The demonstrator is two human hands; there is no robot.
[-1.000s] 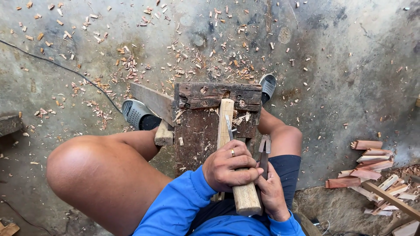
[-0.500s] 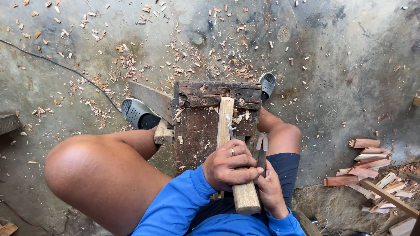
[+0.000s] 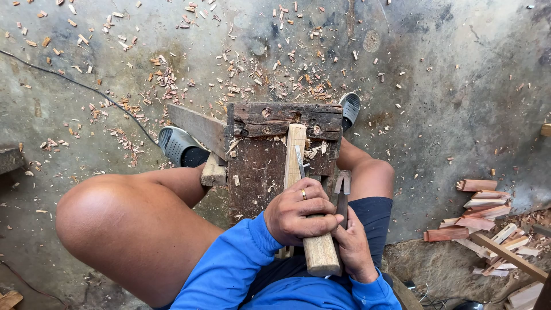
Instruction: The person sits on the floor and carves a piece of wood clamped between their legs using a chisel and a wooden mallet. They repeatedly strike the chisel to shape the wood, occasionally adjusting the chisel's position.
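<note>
I sit astride a dark, worn wooden bench [image 3: 258, 172]. A pale wood strip [image 3: 294, 149] lies lengthwise on it. My left hand [image 3: 298, 215], with a ring on one finger, is shut on the thick wooden handle [image 3: 319, 255] of a chisel. The chisel's narrow metal blade [image 3: 299, 161] rests on the strip. My right hand [image 3: 354, 248] sits just right of the handle, touching it. Its fingers are closed around a dark metal tool [image 3: 342, 186] that points up along the bench's right side.
Wood chips [image 3: 241, 80] litter the concrete floor beyond the bench. A black cable [image 3: 86, 89] crosses the floor at left. Reddish cut wood pieces [image 3: 479, 209] are piled at right. My grey shoes [image 3: 181, 146] flank the bench, and a plank [image 3: 198, 126] sticks out left.
Both hands keep the same grip and place. Only the view shifts slightly.
</note>
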